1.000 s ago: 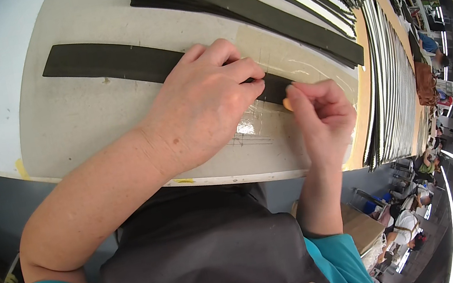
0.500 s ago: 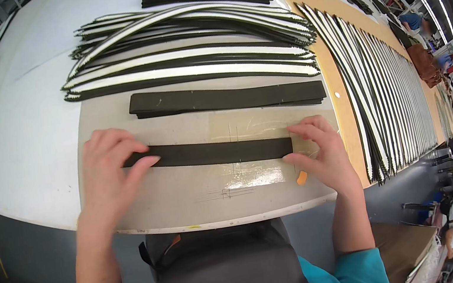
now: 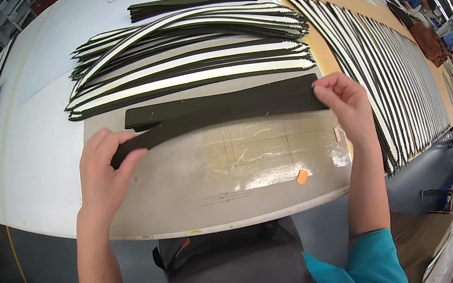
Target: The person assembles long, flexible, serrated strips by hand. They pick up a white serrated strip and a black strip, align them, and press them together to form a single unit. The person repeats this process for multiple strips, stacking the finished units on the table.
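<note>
A black fabric strip (image 3: pixel 171 131) spans the space between my two hands, bowed slightly upward in the middle. My left hand (image 3: pixel 104 171) pinches its left end between thumb and fingers. At the other end, the thumb and fingertips of my right hand (image 3: pixel 344 99) grip a corner. Right behind it lies a small stack of similar black strips (image 3: pixel 137 117), partly covered by the held one. Beneath, the grey work mat (image 3: pixel 169 193) bears a clear glossy sheet (image 3: pixel 255 167) with thin drawn lines.
Black-and-white strips with jagged ends (image 3: pixel 186 82) lie piled beyond the stack. Another bundle of black strips (image 3: pixel 194 3) sits farther back. A long row of striped strips (image 3: pixel 390 78) covers the brown board at right. An orange chip (image 3: pixel 302 176) rests near the front edge.
The black strip has come up off the mat and moved away from me toward the stack. My right hand has moved farther out and to the right; my left stays nearly in place.
</note>
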